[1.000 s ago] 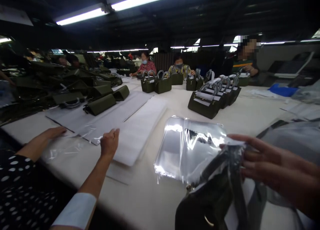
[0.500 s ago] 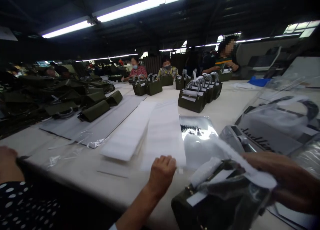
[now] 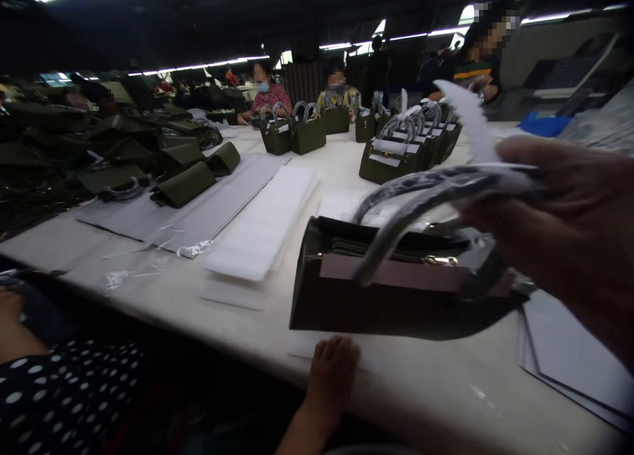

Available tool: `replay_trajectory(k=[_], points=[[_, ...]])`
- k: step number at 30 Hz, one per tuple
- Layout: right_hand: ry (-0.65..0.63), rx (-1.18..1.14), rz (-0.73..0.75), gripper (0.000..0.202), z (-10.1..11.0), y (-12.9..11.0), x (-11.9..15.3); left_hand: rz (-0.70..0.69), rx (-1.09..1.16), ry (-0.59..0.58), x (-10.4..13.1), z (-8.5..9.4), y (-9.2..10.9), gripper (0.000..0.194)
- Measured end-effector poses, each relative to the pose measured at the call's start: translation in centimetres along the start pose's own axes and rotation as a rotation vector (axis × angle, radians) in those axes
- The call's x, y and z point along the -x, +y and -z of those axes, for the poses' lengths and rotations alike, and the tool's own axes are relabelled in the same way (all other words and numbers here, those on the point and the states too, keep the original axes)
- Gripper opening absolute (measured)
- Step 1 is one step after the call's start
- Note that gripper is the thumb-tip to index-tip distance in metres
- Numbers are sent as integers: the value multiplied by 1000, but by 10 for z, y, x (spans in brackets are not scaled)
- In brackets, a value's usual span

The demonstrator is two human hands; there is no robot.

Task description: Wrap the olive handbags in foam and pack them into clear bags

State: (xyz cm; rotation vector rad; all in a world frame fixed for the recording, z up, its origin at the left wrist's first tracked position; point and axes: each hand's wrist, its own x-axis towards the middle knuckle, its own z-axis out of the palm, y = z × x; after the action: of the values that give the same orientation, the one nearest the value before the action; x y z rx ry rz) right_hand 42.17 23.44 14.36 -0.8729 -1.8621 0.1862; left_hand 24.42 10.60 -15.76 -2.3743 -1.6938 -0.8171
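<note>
My right hand [image 3: 559, 210] grips the plastic-wrapped handles of a dark green handbag [image 3: 386, 310], which is held up over the near part of the table. A white strip stands up from the handles by my fingers. My left hand [image 3: 335, 369] is at the table's front edge, below the handbag, its fingers curled over the near end of a white sheet [image 3: 303, 345]. Most of that sheet is hidden behind the handbag. Just left lies a stack of white foam sheets [image 3: 262, 227].
Green handbags stand in a row [image 3: 391, 161] and in a pair [image 3: 307, 135] farther back. A heap of green bags [image 3: 183, 184] lies left, partly on grey sheets [image 3: 232, 197]. White boards [image 3: 584, 349] lie right. Co-workers sit across; a polka-dot sleeve [image 3: 74, 382] is at left.
My right hand has raised the handbag and swung it left, over the white sheet. My left hand has shifted slightly toward me, still at the sheet's near end. The view has tilted down.
</note>
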Motion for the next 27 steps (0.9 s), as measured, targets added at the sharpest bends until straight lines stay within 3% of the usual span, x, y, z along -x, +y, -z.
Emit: replay_trajectory(k=[5, 9, 16, 20, 23, 27], points=[[-252, -11, 32, 24, -86, 1, 23, 33, 59, -40, 3, 3, -1, 28], [-329, 120, 111, 23, -118, 4, 39, 37, 123, -90, 1, 14, -5, 31], [-357, 306, 120, 19, -105, -3, 35, 61, 238, -149, 0, 27, -12, 38], [-506, 324, 104, 18, -97, -5, 33, 123, 329, -144, 0, 32, -17, 53], [-600, 298, 127, 23, -94, -4, 31, 168, 345, -121, 0, 30, -22, 45], [-596, 286, 188, 26, -81, 4, 30, 144, 287, -75, 5, 17, -26, 42]])
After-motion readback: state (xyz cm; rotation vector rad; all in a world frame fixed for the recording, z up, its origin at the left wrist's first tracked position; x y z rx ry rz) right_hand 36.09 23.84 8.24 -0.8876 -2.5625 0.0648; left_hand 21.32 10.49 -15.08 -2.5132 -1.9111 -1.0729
